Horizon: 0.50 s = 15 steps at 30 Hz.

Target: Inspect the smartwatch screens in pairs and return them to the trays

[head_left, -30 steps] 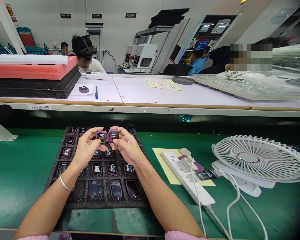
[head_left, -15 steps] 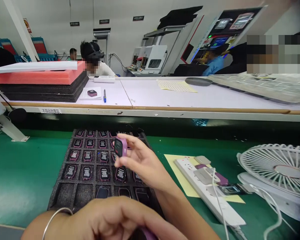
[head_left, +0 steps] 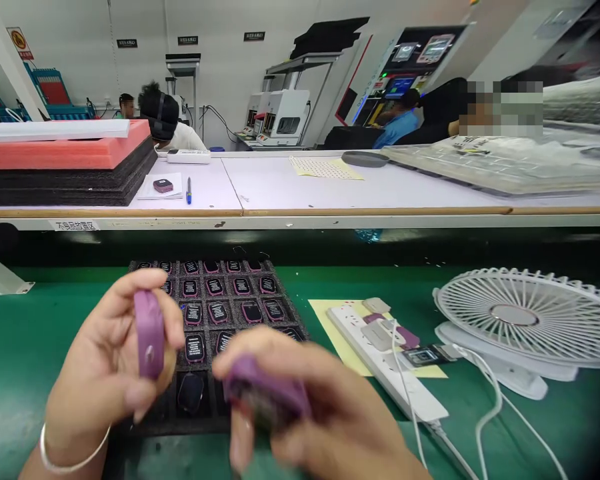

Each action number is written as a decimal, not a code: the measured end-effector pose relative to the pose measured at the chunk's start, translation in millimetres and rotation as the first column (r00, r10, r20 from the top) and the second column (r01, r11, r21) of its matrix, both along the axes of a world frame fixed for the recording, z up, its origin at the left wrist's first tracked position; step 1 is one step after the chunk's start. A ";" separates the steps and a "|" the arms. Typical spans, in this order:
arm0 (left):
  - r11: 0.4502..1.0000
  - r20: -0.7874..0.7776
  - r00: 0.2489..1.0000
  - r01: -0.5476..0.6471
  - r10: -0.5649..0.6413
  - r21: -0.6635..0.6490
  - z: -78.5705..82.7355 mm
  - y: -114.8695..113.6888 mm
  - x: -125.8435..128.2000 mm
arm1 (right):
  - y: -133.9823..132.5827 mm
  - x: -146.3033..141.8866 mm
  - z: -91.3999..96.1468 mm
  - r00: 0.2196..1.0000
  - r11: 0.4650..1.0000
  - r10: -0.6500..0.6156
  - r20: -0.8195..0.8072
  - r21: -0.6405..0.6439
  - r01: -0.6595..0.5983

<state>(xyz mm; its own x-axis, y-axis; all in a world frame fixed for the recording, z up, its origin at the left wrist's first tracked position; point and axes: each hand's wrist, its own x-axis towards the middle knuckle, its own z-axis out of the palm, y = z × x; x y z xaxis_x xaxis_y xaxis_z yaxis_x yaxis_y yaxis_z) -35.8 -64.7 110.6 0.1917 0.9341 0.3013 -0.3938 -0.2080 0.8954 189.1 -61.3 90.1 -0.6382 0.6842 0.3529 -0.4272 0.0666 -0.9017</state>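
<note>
My left hand (head_left: pixel 93 360), with a pale bangle at the wrist, grips a purple smartwatch body (head_left: pixel 149 333) by its edges. That watch stands edge-on, with a small oval button on its side. In my right hand (head_left: pixel 325 393) is a second purple smartwatch body (head_left: pixel 267 393), tilted and smeared by motion. Both hands are above the near part of a black foam tray (head_left: pixel 190 425). Several more purple watch bodies sit in its compartments, many with lit white text, such as one watch (head_left: pixel 195 348) between my hands. A dark-screened watch (head_left: pixel 191 392) lies in the near row.
Right of the tray, a white power strip (head_left: pixel 385 363) with plugged-in chargers and cables lies partly on yellow paper (head_left: pixel 325 317). A white fan (head_left: pixel 515 317) stands beyond it. The raised shelf (head_left: pixel 275 190) carries foam sheets (head_left: pixel 55 180), a pen (head_left: pixel 189 190) and another watch (head_left: pixel 163 185).
My left hand has risen from the bottom edge to the tray's left side, showing its watch edge-on. My right hand has drawn nearer and lower with its watch. The view has shifted right.
</note>
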 end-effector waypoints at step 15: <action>0.979 -0.228 0.964 -0.166 0.136 -0.118 -48.2 79.1 26.3 | 105.5 -22.6 -45.8 0.935 0.834 -0.347 -0.075 -0.481 0.271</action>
